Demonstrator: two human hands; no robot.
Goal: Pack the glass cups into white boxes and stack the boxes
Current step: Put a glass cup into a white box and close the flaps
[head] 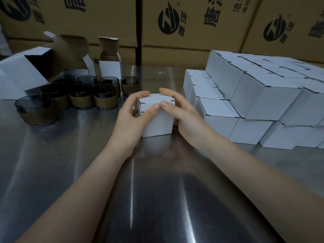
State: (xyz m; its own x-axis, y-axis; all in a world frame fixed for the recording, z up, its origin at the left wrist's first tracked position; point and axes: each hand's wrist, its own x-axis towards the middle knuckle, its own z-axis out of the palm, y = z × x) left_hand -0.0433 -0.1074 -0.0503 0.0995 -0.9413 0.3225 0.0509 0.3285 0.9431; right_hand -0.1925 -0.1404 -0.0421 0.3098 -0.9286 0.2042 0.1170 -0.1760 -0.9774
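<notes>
Farthest, brown cartons [206, 42] printed with round black logo [169, 21] and Chinese characters, steel table [84, 165], white box [157, 123] centre, left hand [129, 120] and right hand [185, 118] curled round it, glass cups [82, 98] left.

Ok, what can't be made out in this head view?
Head view: whether a cup is inside the white box held by the left hand and right hand; its closed flaps hide the inside.
Head view: how far the stack of closed boxes runs; the right edge cuts it off.
Head view: the print on the brown cartons; the top edge cuts it off.
</notes>
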